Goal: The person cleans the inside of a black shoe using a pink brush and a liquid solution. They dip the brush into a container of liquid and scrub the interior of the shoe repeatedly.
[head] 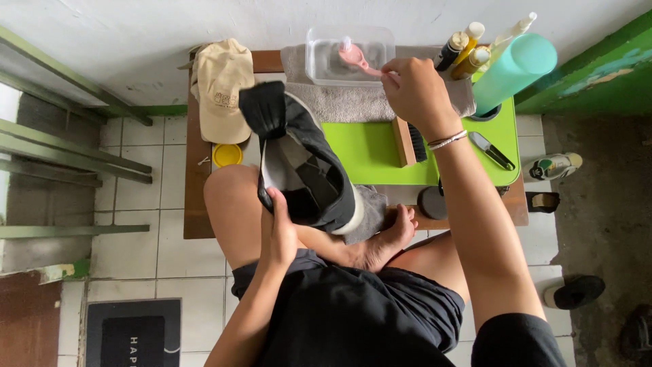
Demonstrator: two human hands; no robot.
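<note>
Left hand (278,231) grips the black shoe (305,163), right hand (414,88) dips pink brush (356,58) — tub (350,54) might tip, splashing water

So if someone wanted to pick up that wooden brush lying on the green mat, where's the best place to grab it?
Probably across the wooden brush's long wooden back, coming down from above. It lies on its side on the green mat, bristles facing right, so the narrow wood is the exposed part. The right hand, now at the clear tub, is nearest; the left hand holds the dark shoe.
</note>
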